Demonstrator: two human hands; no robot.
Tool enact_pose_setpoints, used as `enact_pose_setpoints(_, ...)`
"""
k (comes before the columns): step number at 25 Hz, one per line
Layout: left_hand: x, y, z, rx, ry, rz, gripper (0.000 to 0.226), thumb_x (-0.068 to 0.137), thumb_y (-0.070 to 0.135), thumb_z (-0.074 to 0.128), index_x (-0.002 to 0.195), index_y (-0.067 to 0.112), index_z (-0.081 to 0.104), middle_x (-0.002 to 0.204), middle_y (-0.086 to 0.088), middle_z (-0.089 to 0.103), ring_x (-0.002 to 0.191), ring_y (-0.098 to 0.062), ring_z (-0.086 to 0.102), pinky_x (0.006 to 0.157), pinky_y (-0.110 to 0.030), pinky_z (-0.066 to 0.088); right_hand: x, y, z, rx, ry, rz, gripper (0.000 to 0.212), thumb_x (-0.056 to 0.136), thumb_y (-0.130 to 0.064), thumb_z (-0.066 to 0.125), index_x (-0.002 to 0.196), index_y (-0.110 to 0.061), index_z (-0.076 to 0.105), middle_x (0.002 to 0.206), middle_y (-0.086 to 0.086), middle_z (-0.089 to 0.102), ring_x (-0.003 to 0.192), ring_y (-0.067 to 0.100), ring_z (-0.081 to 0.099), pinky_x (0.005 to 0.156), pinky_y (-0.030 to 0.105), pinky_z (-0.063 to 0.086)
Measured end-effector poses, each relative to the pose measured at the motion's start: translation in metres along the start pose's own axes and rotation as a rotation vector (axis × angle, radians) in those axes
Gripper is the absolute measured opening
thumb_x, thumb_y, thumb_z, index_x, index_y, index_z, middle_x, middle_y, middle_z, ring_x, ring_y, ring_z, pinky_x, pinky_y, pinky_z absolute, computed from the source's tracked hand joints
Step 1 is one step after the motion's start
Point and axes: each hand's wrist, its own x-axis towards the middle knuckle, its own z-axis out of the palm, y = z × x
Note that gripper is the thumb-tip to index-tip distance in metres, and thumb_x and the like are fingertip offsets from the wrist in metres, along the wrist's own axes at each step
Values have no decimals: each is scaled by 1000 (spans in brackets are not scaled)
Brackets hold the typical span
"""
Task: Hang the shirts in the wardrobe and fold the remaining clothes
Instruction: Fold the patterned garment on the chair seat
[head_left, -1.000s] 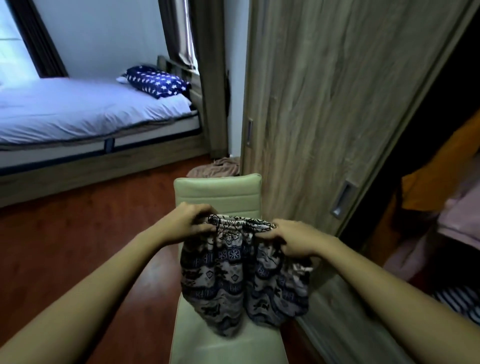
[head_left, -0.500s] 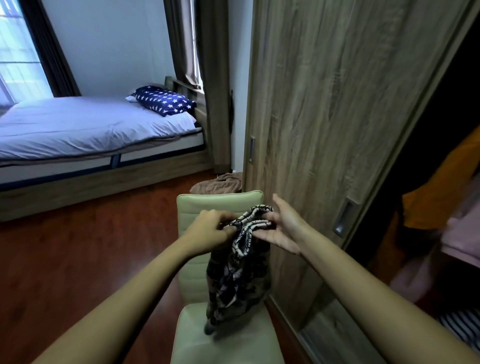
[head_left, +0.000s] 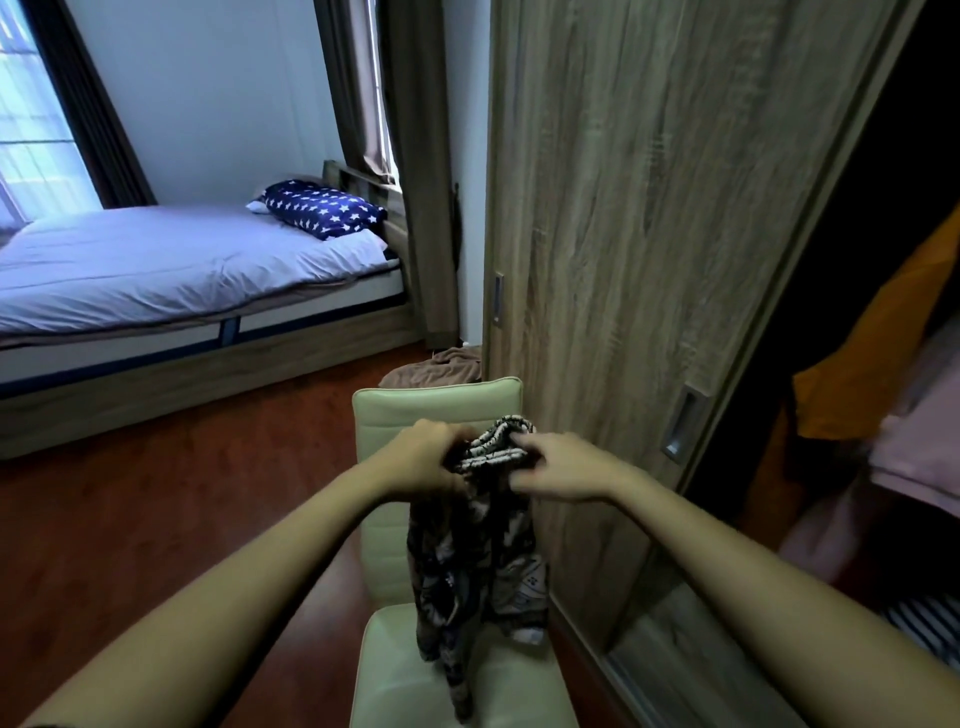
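Note:
Dark patterned shorts (head_left: 475, 566) with a black-and-white elastic waistband hang doubled over in front of me, above a pale green chair (head_left: 395, 415). My left hand (head_left: 423, 457) grips the waistband from the left. My right hand (head_left: 550, 465) pinches the same bunched waistband from the right, the two hands close together. The legs of the shorts dangle down and their ends brush the chair seat. At the far right the wardrobe stands open, with an orange garment (head_left: 883, 353) and a pink garment (head_left: 919, 441) hanging inside.
The wooden sliding wardrobe door (head_left: 649, 234) stands right beside the chair. A brown cloth (head_left: 441, 366) lies on the red-brown floor behind the chair. A bed (head_left: 156, 270) with a star-patterned pillow (head_left: 322, 213) fills the back left. Striped fabric (head_left: 930, 623) shows low at the right.
The shorts were held spread wide by the waistband; my hands came together, folding them in half lengthwise. My right hand, open half a second ago, now grips the waistband.

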Motion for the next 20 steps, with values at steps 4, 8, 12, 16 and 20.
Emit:
enact_pose_setpoints(4, 2, 1, 10, 313, -135, -77, 46, 77, 30, 65, 120, 21, 52, 114, -6, 62, 105, -29, 59, 79, -37, 49, -4, 24, 18, -792, 238, -235, 40, 87, -48, 53, 116, -20, 52, 120, 11, 51, 105, 33, 57, 78, 40, 48)
enact_pose_setpoints(8, 1, 21, 10, 422, -2, 21, 25, 77, 20, 51, 99, 11, 45, 103, -16, 63, 95, -34, 58, 70, -35, 36, 0, 28, 10, -563, 318, -416, 29, 90, -34, 53, 107, -10, 52, 112, 11, 55, 100, 31, 56, 80, 38, 43)
enact_pose_setpoints(12, -9, 18, -6, 501, 246, 240, 61, 67, 47, 21, 110, 15, 50, 93, -13, 67, 82, -31, 60, 60, -33, 38, -13, 25, -13, -277, 262, -477, 19, 93, -24, 52, 105, -10, 44, 93, 1, 57, 84, 14, 56, 69, 28, 38)
enact_pose_setpoints(16, -3, 31, -25, 589, 305, 252, 88, 65, 81, 10, 114, 25, 58, 95, -6, 70, 85, -28, 66, 59, -27, 33, -20, 24, -5, 187, 323, -446, 36, 93, -16, 53, 122, -17, 32, 99, -16, 54, 86, -13, 57, 76, 13, 45)
enact_pose_setpoints(20, 10, 48, -68, 357, 285, 251, 89, 62, 87, 25, 107, 21, 65, 84, -8, 69, 86, -31, 66, 69, -34, 47, -26, 38, 24, 577, 338, -337, 78, 78, -21, 71, 138, -24, 21, 122, -21, 46, 106, -17, 51, 87, 9, 46)
